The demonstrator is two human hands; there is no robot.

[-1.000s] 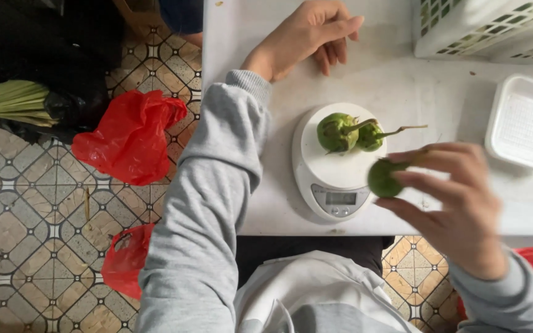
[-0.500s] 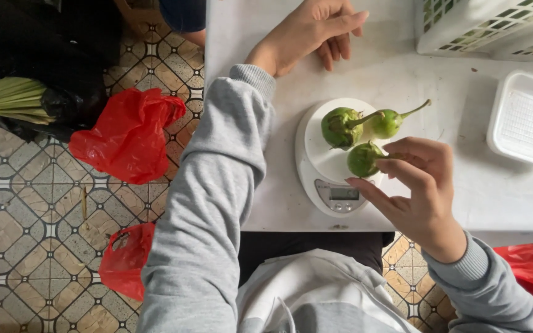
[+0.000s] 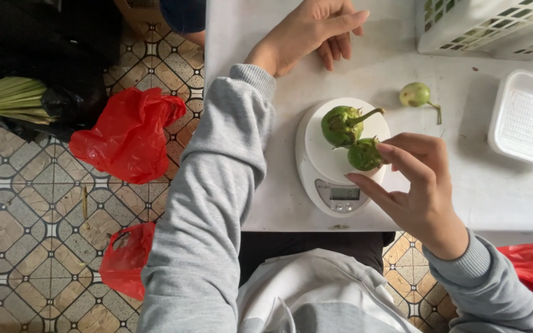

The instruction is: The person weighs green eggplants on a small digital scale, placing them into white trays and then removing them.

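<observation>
A round white kitchen scale (image 3: 319, 161) stands on the white table (image 3: 279, 197) and carries two green round eggplants. The larger eggplant (image 3: 339, 125) has a curved stem; the smaller eggplant (image 3: 364, 155) lies just in front of it. My right hand (image 3: 417, 191) hovers over the scale's right side with its fingers spread, and the index fingertip touches the smaller eggplant. A third, paler eggplant (image 3: 416, 94) lies on the table to the right of the scale. My left hand (image 3: 313, 31) rests flat on the far part of the table and holds nothing.
A white perforated tray (image 3: 525, 120) sits at the table's right, and a white slatted basket (image 3: 488, 24) at the far right corner. On the tiled floor to the left are two red plastic bags (image 3: 128, 135) and a black bag with green stalks (image 3: 7, 98).
My right hand brought the small eggplant down onto the scale and spread its fingers. One eggplant that was on the scale now lies on the table to the right.
</observation>
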